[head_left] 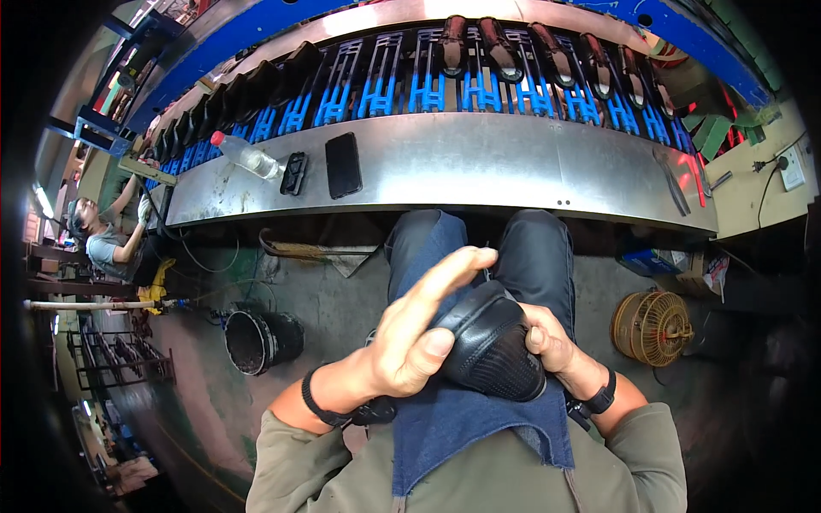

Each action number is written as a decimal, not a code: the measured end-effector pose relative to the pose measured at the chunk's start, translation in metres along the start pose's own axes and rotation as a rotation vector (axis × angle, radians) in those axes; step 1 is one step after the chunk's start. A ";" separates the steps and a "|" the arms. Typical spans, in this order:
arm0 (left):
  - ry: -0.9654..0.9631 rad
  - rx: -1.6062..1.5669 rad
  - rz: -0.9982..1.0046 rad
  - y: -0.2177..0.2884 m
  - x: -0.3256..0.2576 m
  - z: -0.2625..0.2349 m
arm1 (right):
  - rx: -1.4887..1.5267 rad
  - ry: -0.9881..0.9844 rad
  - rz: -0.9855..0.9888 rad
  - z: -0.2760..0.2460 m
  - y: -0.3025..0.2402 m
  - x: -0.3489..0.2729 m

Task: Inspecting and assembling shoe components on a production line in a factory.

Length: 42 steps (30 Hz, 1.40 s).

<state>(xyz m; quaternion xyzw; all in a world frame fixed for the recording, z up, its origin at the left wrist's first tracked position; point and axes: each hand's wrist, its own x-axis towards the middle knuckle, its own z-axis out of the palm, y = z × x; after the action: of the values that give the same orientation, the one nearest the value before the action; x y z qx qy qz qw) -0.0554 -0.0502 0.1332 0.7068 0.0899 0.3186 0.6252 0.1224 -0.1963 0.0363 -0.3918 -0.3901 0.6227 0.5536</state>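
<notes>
Item: black shoe [492,346], sole side up, resting on a blue cloth [466,419] over the lap, probably to steady it and spare the trousers. Right hand [552,342]: grip curled shut round the shoe's far side, holding it fast. Left hand [419,329]: grip spread flat, fingers extended, palm and thumb pressed on the near edge. Beyond the grip: metal worktop [479,162] bearing a phone [343,164] and plastic bottle [248,156].

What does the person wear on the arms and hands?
Both hands, left hand and right hand, are bare, without gloves. Each wrist has a black band; the right one looks like a watch. Olive-green long sleeves cover both forearms.
</notes>
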 end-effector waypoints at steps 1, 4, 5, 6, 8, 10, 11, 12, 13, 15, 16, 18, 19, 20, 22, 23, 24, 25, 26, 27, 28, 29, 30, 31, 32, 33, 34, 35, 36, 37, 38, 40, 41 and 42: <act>-0.099 0.096 -0.049 0.011 0.002 -0.013 | 0.000 0.023 -0.025 0.001 0.000 -0.001; -0.271 0.420 0.090 0.030 0.011 -0.021 | 0.074 0.074 -0.033 0.001 -0.005 0.002; -0.282 0.419 0.092 0.025 0.009 -0.019 | 0.074 0.041 -0.024 -0.003 0.004 0.000; -0.214 0.392 0.096 0.019 0.006 -0.014 | 0.072 0.055 -0.030 -0.002 0.004 -0.002; -0.158 0.371 0.095 0.009 0.000 -0.005 | 0.090 0.073 -0.024 -0.001 0.009 -0.003; -0.033 0.423 0.162 0.000 -0.004 0.004 | 0.108 0.089 -0.006 -0.002 0.012 -0.008; -0.021 0.449 0.202 -0.006 -0.002 0.007 | 0.121 0.095 0.016 -0.003 0.014 -0.010; -0.035 0.448 0.201 -0.009 -0.001 0.010 | 0.127 0.105 0.009 -0.003 0.016 -0.010; -0.016 0.504 0.230 -0.011 0.000 0.013 | 0.136 0.128 0.006 -0.004 0.018 -0.011; 0.012 0.590 0.273 -0.014 0.000 0.020 | 0.152 0.160 -0.005 -0.005 0.021 -0.012; 0.000 0.589 0.274 -0.016 -0.001 0.023 | 0.158 0.168 0.004 -0.006 0.021 -0.013; 0.045 0.671 0.286 -0.018 -0.002 0.029 | 0.166 0.184 0.004 -0.009 0.022 -0.014; 0.033 0.682 0.251 -0.017 -0.003 0.030 | 0.196 0.168 0.014 -0.011 0.021 -0.015; 0.024 0.678 0.260 -0.019 -0.003 0.033 | 0.224 0.151 0.022 -0.013 0.021 -0.015; 0.095 0.216 0.067 -0.030 0.001 0.042 | 0.304 0.177 -0.039 -0.012 0.022 -0.009; 0.006 0.132 0.014 -0.032 -0.001 0.039 | 0.387 0.200 -0.089 -0.013 0.023 -0.008; -0.110 0.325 0.020 -0.022 0.006 0.037 | 0.427 0.228 -0.084 -0.021 0.033 -0.011; -0.090 0.398 0.091 -0.015 0.010 0.040 | 0.530 0.173 -0.060 -0.021 0.020 -0.010; -0.067 0.471 0.163 -0.009 0.017 0.043 | 0.632 0.115 -0.034 -0.018 0.006 -0.008; -0.096 0.448 0.153 -0.006 0.025 0.042 | 0.715 0.148 -0.026 -0.014 0.002 -0.010; -0.098 0.510 0.176 -0.001 0.032 0.038 | 0.733 0.112 -0.057 -0.009 -0.002 -0.006; -0.117 0.546 0.219 0.003 0.040 0.035 | 0.734 0.157 -0.054 -0.003 -0.006 -0.003; -0.141 0.581 0.257 0.007 0.046 0.033 | 0.740 0.207 -0.051 0.002 -0.008 -0.003; -0.144 0.578 0.258 0.007 0.050 0.030 | 0.740 0.211 -0.054 0.002 -0.008 -0.004; -0.200 0.605 0.229 0.006 0.053 0.028 | 0.792 0.172 -0.072 0.001 -0.007 -0.005; -0.255 0.636 0.198 0.005 0.055 0.025 | 0.848 0.128 -0.090 0.000 -0.005 -0.005; -0.257 0.638 0.191 0.004 0.058 0.023 | 0.855 0.128 -0.088 -0.002 -0.001 -0.005; -0.276 0.640 0.217 0.003 0.060 0.022 | 0.880 0.095 -0.108 -0.004 0.004 -0.005; -0.296 0.638 0.241 0.001 0.063 0.021 | 0.904 0.066 -0.128 -0.005 0.004 -0.003; -0.308 0.638 0.188 0.003 0.064 0.019 | 0.916 0.112 -0.094 -0.001 -0.003 -0.004; -0.316 0.542 0.158 -0.006 0.067 0.015 | 0.924 0.115 -0.088 -0.005 -0.003 -0.002; -0.341 0.416 0.121 -0.009 0.071 0.010 | 0.973 0.075 -0.077 -0.006 -0.002 -0.003; -0.351 0.431 0.140 -0.008 0.069 0.010 | 0.985 0.036 -0.095 -0.006 0.000 -0.003; -0.351 0.427 0.133 -0.007 0.067 0.012 | 0.990 0.040 -0.090 -0.007 0.000 -0.002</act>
<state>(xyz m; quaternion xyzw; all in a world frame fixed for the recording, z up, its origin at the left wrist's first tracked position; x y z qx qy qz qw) 0.0058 -0.0239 0.1493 0.8712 -0.0009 0.2054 0.4459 0.1290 -0.1981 0.0339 -0.0765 -0.0533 0.7011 0.7070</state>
